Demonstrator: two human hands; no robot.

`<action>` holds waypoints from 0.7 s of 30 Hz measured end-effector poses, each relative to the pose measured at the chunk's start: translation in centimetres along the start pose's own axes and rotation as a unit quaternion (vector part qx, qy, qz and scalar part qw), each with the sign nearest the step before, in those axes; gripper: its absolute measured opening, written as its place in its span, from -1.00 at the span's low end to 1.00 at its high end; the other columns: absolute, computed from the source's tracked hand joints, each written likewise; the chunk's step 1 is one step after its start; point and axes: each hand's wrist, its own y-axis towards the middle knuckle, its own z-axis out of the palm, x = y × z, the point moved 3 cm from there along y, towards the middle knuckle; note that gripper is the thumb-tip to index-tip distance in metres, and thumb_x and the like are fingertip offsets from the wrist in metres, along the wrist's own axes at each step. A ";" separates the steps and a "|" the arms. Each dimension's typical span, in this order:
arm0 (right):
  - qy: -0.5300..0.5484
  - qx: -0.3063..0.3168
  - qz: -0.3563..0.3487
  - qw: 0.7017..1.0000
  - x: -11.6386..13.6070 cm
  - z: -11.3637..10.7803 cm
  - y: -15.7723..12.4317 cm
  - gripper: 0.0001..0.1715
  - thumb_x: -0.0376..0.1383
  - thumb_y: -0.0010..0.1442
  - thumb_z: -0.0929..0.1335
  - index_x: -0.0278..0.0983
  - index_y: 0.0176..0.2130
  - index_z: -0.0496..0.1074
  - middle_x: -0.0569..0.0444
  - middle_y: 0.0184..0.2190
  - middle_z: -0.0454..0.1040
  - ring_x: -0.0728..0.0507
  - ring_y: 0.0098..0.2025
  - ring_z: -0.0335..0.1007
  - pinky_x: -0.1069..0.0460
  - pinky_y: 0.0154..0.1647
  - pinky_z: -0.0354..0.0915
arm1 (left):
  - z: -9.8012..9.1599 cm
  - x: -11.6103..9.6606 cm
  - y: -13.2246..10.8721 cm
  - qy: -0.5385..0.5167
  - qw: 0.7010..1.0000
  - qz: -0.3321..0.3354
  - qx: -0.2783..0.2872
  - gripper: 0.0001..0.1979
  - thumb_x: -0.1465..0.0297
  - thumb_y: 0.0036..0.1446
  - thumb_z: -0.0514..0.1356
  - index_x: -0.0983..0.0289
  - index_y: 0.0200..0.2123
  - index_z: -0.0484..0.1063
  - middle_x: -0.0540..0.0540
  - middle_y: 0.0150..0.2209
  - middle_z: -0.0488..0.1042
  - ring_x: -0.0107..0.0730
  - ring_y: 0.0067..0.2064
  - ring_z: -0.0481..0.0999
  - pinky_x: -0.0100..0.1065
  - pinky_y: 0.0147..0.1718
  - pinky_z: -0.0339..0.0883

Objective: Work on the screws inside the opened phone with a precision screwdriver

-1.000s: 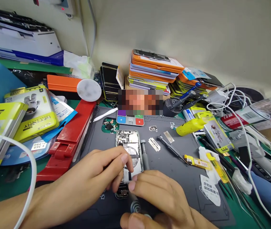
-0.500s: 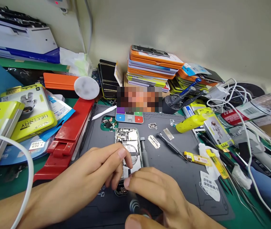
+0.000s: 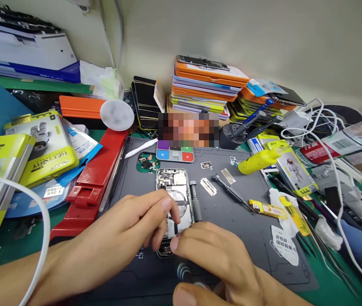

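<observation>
An opened smartphone [image 3: 181, 191] lies on the dark grey work mat [image 3: 155, 195], its inner parts and a round coil exposed. My left hand [image 3: 145, 216] reaches over its lower left part, with bent fingers closed at the frame's edge and one finger across the inside. Beside the phone's lower end, my right hand [image 3: 216, 255] is closed around a dark screwdriver [image 3: 184, 271] with pale rings. Its tip is hidden. A second grey screwdriver [image 3: 195, 202] rests along the phone's right edge.
Razor blade [image 3: 208, 187], grey screwdriver [image 3: 233, 193] and yellow bottle [image 3: 254, 162] lie on the mat's right side. A red clamp [image 3: 94, 170] and battery boxes [image 3: 45, 148] stand left. Stacked orange cases [image 3: 209, 72] are behind. A white cable [image 3: 41, 204] loops over my left forearm.
The whole scene has shifted slightly right and up in the view. Both hands keep nearly the same place at the phone, and the right hand still holds the screwdriver.
</observation>
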 end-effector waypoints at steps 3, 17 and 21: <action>0.001 -0.013 0.008 1.000 -0.1 0.2 -0.1 -0.61 -0.24 0.62 0.24 -0.26 0.33 0.36 0.01 -0.03 0.70 -0.12 0.01 0.73 -0.04 0.07 0.65 | 0.0 0.2 0.1 0.001 1.000 -0.002 -0.001 -0.54 0.20 0.63 -0.04 0.18 -0.36 0.40 -0.09 -0.37 0.48 -0.40 -0.31 0.45 -0.38 -0.21 0.32; -0.018 -0.011 -0.074 0.997 -0.2 -0.4 1.2 -0.77 -0.35 0.62 0.26 -0.29 0.09 0.49 -0.04 0.00 0.64 -0.10 -0.01 0.69 0.00 -0.04 0.63 | 0.0 0.2 -0.1 0.020 1.000 -0.003 0.005 -0.54 0.09 0.65 -0.02 0.18 -0.23 0.50 -0.09 -0.36 0.51 -0.42 -0.31 0.48 -0.39 -0.24 0.35; -0.048 -0.018 -0.117 0.992 0.3 -0.9 2.2 -0.79 -0.35 0.60 0.29 -0.30 0.06 0.52 -0.01 -0.12 0.64 -0.08 -0.14 0.67 0.05 -0.19 0.62 | 0.0 0.5 0.0 0.017 1.000 0.010 0.009 -0.48 0.06 0.66 -0.06 0.19 -0.25 0.49 -0.08 -0.35 0.51 -0.42 -0.29 0.49 -0.38 -0.20 0.36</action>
